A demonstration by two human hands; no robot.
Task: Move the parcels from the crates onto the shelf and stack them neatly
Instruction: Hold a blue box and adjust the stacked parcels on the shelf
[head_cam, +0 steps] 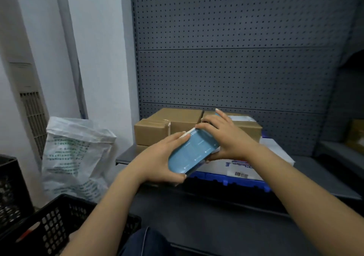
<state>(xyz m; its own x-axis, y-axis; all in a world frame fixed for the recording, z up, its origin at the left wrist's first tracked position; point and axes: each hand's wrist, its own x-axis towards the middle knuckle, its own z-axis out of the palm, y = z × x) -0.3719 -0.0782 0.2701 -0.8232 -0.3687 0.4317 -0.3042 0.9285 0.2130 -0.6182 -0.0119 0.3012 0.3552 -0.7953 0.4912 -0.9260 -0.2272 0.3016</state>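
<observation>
Blue parcel (pixel 194 150), slim box with rounded ends and white print, held in the air in front of the shelf (pixel 315 169), tilted, far end higher. Left hand (pixel 167 157) is wrapped round its near-left end, thumb on top, fingers below. Right hand (pixel 222 135) is clamped on the far-right end, fingers over the top edge. Both hands grip it; nothing else supports it.

Just behind and below it: white parcel (pixel 262 165) with a barcode label, lying flat on a blue crate-like base (pixel 236 181) on the shelf. Farther back, two brown cartons (pixel 171 125) side by side against the pegboard (pixel 236 58), left one on top of another flat carton. Right carton has a label, partly hidden by the right hand.

Black crate (pixel 55 222) near left, contents not visible. Second black crate (pixel 7 186) at the far left edge. White printed sack (pixel 78 153) stands left of the shelf.

Step in hand, judged: placing the blue parcel onto the stack. To do it well: level it first, turn the long side parallel to the shelf edge, set it flat on the white parcel or carton top, edges flush. Lower the near end last so fingers underneath can slip out. Rounded ends may slide; press down lightly before letting go. Don't nudge the cartons out of line.
</observation>
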